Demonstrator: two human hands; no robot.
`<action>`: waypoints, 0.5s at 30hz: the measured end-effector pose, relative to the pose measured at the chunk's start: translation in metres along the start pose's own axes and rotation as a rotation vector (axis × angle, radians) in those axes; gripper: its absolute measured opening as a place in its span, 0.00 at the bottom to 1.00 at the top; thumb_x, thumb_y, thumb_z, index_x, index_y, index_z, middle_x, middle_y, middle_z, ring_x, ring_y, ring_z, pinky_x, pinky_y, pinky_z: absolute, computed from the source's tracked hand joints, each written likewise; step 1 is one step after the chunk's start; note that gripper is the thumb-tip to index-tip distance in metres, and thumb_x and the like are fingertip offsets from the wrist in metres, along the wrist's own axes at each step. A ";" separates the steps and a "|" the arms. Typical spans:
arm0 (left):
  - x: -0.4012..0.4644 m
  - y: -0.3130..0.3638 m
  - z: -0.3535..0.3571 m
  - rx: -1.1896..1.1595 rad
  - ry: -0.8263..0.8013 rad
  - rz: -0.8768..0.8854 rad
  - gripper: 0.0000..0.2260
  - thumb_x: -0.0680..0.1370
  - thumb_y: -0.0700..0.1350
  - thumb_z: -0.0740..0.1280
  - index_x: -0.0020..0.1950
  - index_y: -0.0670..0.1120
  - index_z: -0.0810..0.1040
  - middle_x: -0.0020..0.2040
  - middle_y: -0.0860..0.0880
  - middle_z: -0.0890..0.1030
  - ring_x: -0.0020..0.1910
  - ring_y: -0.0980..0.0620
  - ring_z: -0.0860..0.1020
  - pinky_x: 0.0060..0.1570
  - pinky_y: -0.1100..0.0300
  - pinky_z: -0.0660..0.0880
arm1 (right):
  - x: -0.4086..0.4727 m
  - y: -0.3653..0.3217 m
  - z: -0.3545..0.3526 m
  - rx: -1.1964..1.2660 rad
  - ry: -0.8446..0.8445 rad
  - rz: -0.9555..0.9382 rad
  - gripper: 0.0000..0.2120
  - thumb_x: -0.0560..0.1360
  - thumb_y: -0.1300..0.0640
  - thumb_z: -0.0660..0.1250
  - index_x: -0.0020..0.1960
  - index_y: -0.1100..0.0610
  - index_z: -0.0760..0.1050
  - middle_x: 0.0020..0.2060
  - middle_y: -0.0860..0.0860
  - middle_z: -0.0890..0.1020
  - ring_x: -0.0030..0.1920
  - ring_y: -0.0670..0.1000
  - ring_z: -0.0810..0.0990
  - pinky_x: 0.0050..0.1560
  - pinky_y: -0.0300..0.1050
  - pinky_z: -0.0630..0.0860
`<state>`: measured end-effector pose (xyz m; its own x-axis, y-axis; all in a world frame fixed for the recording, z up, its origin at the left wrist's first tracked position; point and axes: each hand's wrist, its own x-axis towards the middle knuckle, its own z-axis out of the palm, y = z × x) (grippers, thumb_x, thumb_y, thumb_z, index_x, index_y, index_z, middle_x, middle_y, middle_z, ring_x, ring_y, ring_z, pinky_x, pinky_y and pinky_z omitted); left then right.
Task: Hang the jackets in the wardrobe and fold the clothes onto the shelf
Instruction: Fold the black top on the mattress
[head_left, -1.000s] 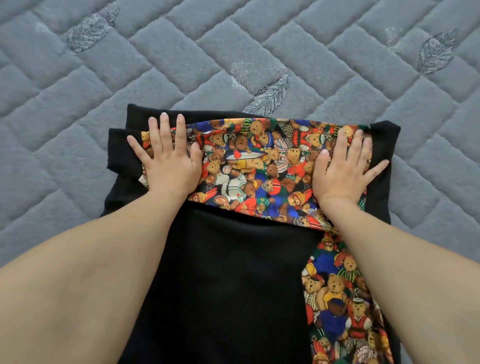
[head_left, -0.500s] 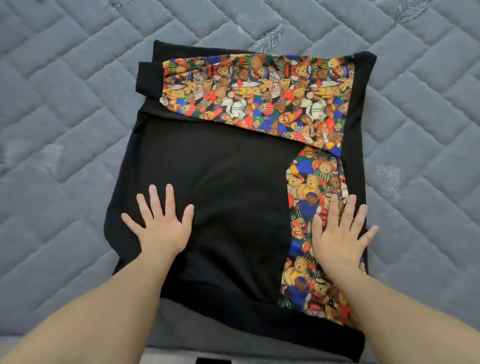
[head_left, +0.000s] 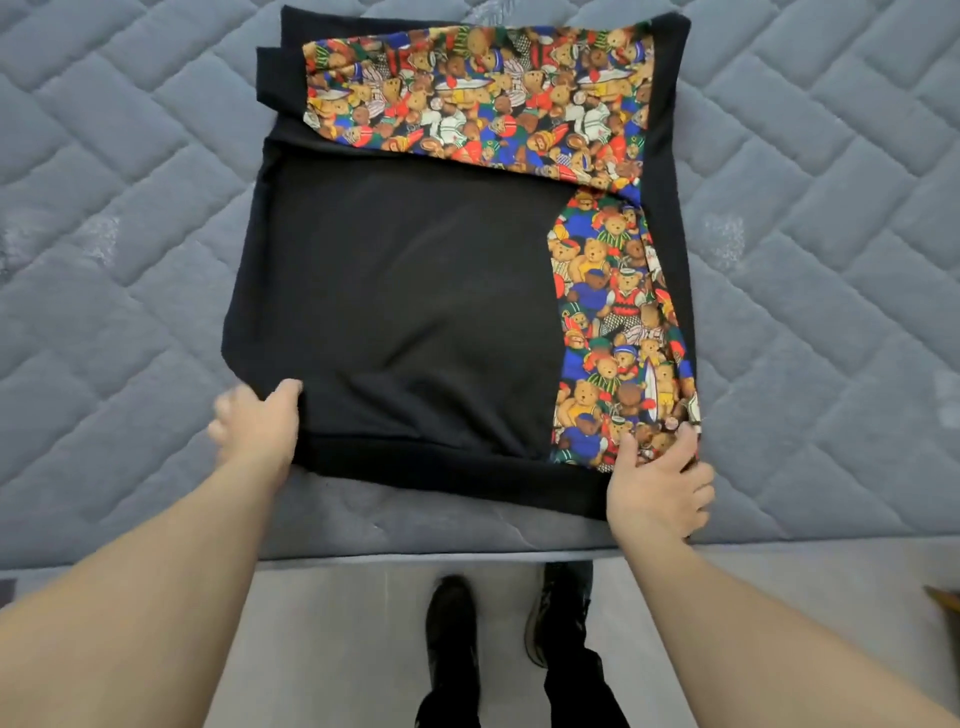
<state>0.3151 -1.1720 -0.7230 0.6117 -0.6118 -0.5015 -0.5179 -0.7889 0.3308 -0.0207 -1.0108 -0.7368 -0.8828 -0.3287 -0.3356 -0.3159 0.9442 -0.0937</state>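
A black sweatshirt (head_left: 415, 291) with teddy-bear print sleeves lies flat on the grey quilted bed (head_left: 831, 260). One printed sleeve is folded across its top, the other runs down its right side. My left hand (head_left: 257, 428) grips the bottom left corner of the hem, thumb on top and fingers under the cloth. At the bottom right corner my right hand (head_left: 657, 486) pinches the hem where the printed sleeve ends.
The bed's near edge (head_left: 467, 558) runs just below the sweatshirt. Beyond it is pale floor (head_left: 337, 649) with my two dark shoes (head_left: 452, 634). A brown object (head_left: 943, 597) shows at the right border.
Both hands slid down from the folded sleeve at the top, across the body, to the bottom hem. They went from lying flat on the cloth to gripping its two lower corners.
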 end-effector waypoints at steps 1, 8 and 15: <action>0.001 0.005 -0.006 -0.062 -0.082 0.056 0.24 0.74 0.57 0.64 0.65 0.44 0.71 0.70 0.44 0.68 0.69 0.40 0.64 0.64 0.45 0.65 | -0.005 0.001 0.000 0.041 0.011 0.033 0.32 0.77 0.38 0.61 0.75 0.48 0.54 0.65 0.62 0.66 0.64 0.64 0.67 0.64 0.61 0.64; -0.027 -0.001 -0.024 -0.243 -0.067 0.001 0.22 0.79 0.60 0.56 0.62 0.43 0.63 0.60 0.40 0.75 0.50 0.41 0.74 0.46 0.52 0.65 | -0.017 -0.005 -0.006 0.247 -0.145 0.236 0.17 0.80 0.52 0.60 0.67 0.50 0.61 0.64 0.62 0.66 0.51 0.64 0.73 0.51 0.55 0.69; -0.029 -0.063 -0.052 0.623 0.251 0.881 0.16 0.65 0.42 0.65 0.51 0.41 0.72 0.48 0.37 0.74 0.45 0.35 0.74 0.42 0.44 0.73 | -0.022 0.006 -0.031 -0.105 -0.300 -0.065 0.30 0.73 0.53 0.67 0.69 0.49 0.54 0.60 0.59 0.61 0.50 0.61 0.72 0.49 0.51 0.72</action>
<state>0.3607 -1.1074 -0.6874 -0.0517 -0.9947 -0.0890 -0.9986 0.0522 -0.0029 -0.0136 -0.9989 -0.7005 -0.7226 -0.3520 -0.5949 -0.4160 0.9088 -0.0324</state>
